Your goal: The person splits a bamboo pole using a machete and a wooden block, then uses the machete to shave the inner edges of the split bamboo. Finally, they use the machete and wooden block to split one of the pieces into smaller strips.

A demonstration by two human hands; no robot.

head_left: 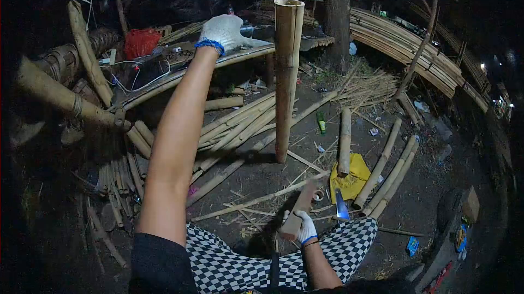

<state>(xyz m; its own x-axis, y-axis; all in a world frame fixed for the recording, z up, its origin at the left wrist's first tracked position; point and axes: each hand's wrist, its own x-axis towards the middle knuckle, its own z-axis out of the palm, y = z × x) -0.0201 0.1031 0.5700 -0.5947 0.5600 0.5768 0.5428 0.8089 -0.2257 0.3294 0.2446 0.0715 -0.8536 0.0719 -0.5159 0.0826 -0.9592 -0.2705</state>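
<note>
My left hand (225, 31), in a white glove with a blue cuff, reaches out over the bench (234, 59). Its thumb stands apart to the right, below a dark cylindrical item (247, 29); the other fingertips are partly hidden. Low over my lap, my right hand (307, 226), also gloved, is closed around a brown wooden block (300, 209), which slants up and away. Just beyond that block shows the round hollow end of a bamboo piece (318, 196). A thick bamboo pole (287, 75) stands upright between my arms, its open end at the top.
A blade (341, 205) lies by a yellow sheet (352, 176), with a bamboo length (344, 141) on it. More bamboo poles (396, 171) lie right. Split bamboo (240, 125) is heaped left of the upright pole. A red bag (142, 43) and cables sit on the bench. A tree trunk (337, 21) rises behind.
</note>
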